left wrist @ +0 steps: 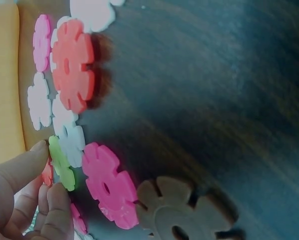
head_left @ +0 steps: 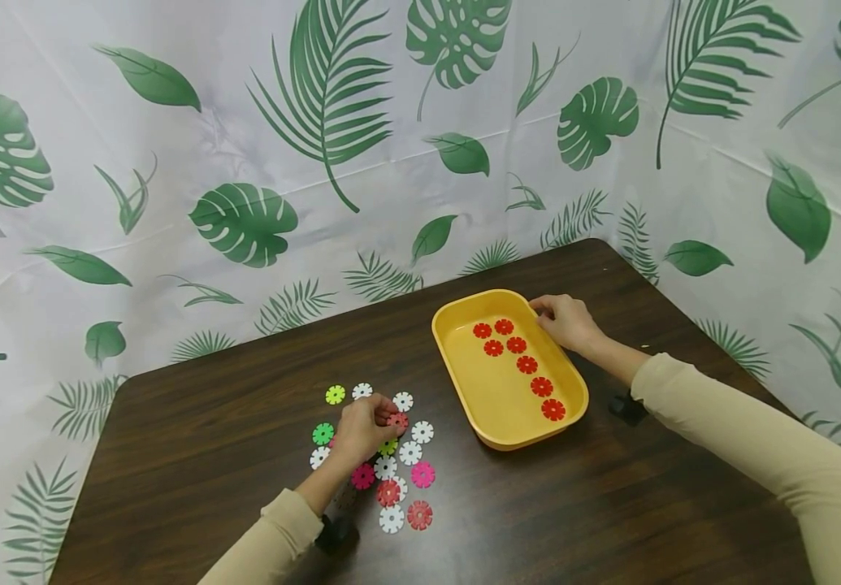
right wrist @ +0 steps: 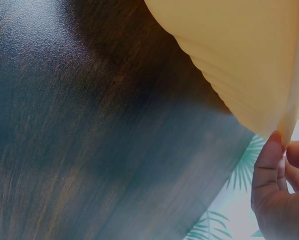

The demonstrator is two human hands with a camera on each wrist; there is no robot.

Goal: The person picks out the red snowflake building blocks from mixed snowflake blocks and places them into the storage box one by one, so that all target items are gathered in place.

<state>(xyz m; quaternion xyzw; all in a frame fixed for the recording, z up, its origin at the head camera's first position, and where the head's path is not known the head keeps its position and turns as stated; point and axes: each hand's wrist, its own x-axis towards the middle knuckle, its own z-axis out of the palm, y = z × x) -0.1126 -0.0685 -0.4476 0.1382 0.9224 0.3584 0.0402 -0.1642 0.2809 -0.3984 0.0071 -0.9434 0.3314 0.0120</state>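
My left hand (head_left: 358, 429) is over the loose flower-shaped plastic discs and pinches a red disc (head_left: 398, 421) between thumb and fingers. In the left wrist view that red disc (left wrist: 47, 172) is partly hidden by the thumb and a yellow-green disc (left wrist: 62, 164). At the far right corner of a yellow tray (head_left: 489, 402), my right hand (head_left: 568, 321) grips the rim, thumb and fingers on either side of it. Inside the tray lie several red discs (head_left: 526, 365), most in a line along its right side.
Around the left hand lie several white discs (head_left: 422, 431), pink discs (head_left: 423, 474), a green disc (head_left: 322, 434) and more red discs (head_left: 420, 515), some overlapping. The dark wooden table (head_left: 208, 455) ends at a leaf-patterned cloth (head_left: 361, 211) behind and to the right.
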